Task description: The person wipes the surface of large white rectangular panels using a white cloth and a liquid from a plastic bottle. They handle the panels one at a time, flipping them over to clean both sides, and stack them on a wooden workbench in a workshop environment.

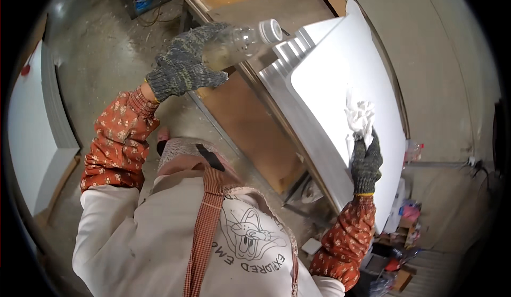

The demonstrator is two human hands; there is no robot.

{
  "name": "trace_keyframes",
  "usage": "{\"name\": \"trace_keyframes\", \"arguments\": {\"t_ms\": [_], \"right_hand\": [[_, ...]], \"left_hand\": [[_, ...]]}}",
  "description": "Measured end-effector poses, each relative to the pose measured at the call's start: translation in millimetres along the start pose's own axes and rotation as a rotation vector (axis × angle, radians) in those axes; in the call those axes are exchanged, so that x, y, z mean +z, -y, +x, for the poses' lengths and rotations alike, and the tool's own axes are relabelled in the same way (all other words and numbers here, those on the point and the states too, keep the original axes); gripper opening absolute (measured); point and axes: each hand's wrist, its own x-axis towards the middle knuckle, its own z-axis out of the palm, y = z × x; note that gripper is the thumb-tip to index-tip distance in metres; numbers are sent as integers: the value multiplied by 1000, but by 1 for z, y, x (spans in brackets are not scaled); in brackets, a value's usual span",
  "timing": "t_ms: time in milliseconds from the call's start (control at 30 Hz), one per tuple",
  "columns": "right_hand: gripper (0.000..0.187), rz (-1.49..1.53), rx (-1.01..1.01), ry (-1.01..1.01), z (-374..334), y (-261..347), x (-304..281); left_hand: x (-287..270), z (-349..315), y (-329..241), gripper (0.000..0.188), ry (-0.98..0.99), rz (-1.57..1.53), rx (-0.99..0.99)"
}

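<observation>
Free room lay above the white sheet (335, 73), between bottle (242, 42) and cloth (360, 117). Those two blocked either side.

1. The left grip (183, 65) wears a knitted glove (173, 79) in mottled dark grey and olive-yellow yarn, with a yellow edge at the wrist.
2. The right grip (367, 164) has a matching grey glove (365, 178), also edged in yellow.
3. Rust-red sleeve covers, left (118, 145) and right (348, 236), carry small pale flowers; the left one gathers into a ribbed-looking cuff.
4. Above them shows an off-white top (154, 238), bearing a dark line-drawn cartoon print (250, 238) with curved lettering on its right side.
5. A red-and-pale checked strap (204, 228) crosses the chest.
6. Beyond, at the far end, lies speckled greyish fabric (181, 150) with a dark patch (211, 157).
</observation>
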Motion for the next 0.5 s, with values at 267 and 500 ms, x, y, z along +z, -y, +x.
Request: {"name": "trace_keyframes", "arguments": {"t_ms": [267, 500], "right_hand": [[54, 10, -1, 2, 3, 39, -8], [40, 155, 2, -110, -1, 45, -9]], "left_hand": [[-10, 2, 1, 75, -48, -40, 146], [-22, 12, -37, 68, 61, 278, 220]]}}
